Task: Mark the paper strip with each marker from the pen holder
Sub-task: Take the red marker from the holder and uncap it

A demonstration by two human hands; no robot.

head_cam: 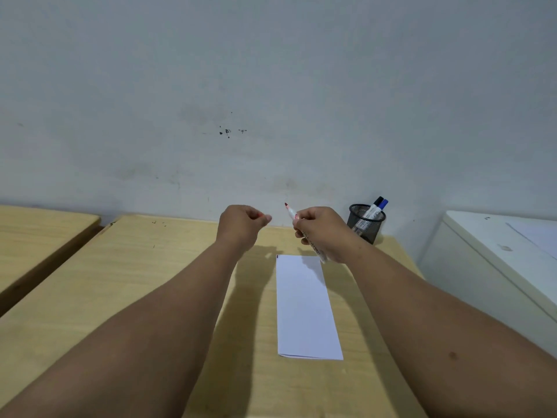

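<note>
My right hand [324, 233] grips an uncapped red marker [291, 212], its tip pointing up and to the left, above the far end of the paper strip. My left hand [242, 224] is closed around the marker's red cap [260, 216], of which only a sliver shows between the fingers. The white paper strip [306, 309] lies lengthwise on the wooden table, with a small dark mark at its far left corner. A black mesh pen holder [365, 224] stands at the table's far right, holding a black-capped marker [373, 206] and a blue-capped marker [380, 207].
The light wooden table [144, 285] meets a grey-white wall at the back. A second wooden table [36, 233] sits to the left across a gap. A white cabinet [494, 260] stands to the right.
</note>
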